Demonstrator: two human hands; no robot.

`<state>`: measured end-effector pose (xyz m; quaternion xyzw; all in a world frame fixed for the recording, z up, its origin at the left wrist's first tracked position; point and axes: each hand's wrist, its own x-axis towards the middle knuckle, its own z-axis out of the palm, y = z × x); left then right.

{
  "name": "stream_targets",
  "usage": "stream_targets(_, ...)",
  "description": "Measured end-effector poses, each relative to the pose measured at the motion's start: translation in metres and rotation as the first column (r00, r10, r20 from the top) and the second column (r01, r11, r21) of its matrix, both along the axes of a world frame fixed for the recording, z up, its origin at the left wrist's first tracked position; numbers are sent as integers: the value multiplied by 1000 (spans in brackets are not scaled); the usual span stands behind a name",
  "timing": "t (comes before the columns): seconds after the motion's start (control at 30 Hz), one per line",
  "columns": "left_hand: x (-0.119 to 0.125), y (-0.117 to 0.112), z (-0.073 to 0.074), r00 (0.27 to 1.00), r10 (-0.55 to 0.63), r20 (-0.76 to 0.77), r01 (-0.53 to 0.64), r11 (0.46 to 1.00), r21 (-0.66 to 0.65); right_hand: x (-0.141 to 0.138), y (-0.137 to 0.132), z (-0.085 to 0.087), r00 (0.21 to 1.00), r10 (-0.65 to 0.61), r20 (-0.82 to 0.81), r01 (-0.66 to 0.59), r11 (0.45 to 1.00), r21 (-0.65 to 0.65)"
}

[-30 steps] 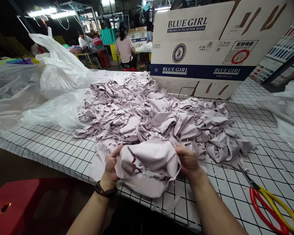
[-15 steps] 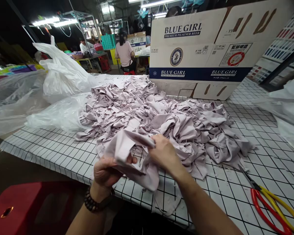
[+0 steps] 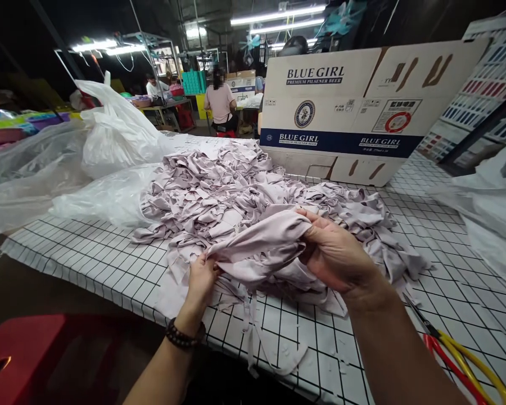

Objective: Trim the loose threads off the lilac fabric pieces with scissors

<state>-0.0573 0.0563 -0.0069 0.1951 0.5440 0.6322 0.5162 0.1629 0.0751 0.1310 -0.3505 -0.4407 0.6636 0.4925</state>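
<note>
Pale lilac cloth piece (image 3: 261,247) is stretching between pinching left hand (image 3: 200,281) and clutching right hand (image 3: 337,256) — its dangling strip (image 3: 248,332) could be snagging, tearing.

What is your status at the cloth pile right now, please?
Both gripping: left hand and right hand hold one lilac cloth piece stretched between them. Just behind it, the cloth pile. Off to the right, scissors lie clear of both hands.

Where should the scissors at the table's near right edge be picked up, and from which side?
By the red and yellow handle loops of the scissors, coming from the near right. The loops lie toward the person, while the blades point away toward the fabric pile. The right hand, nearest, holds a fabric piece.
</note>
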Motion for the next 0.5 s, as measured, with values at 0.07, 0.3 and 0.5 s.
stream_targets(0.07, -1, 1, 4, 994, -12, 113, 17, 999, -42, 1, -3, -4, 997, -68, 38, 67, 998, 10)
stream_targets(0.3, -9, -5, 40, 883, -172, 436, 205, 978, -29, 20, -6, -34, 638, -397, 660, 273, 918, 288)
stream_targets(0.5, -20, -25, 43, 747, -371, 552, 411, 910, 55, 41, 20, -61, 678, -458, 575, 398, 886, 236)
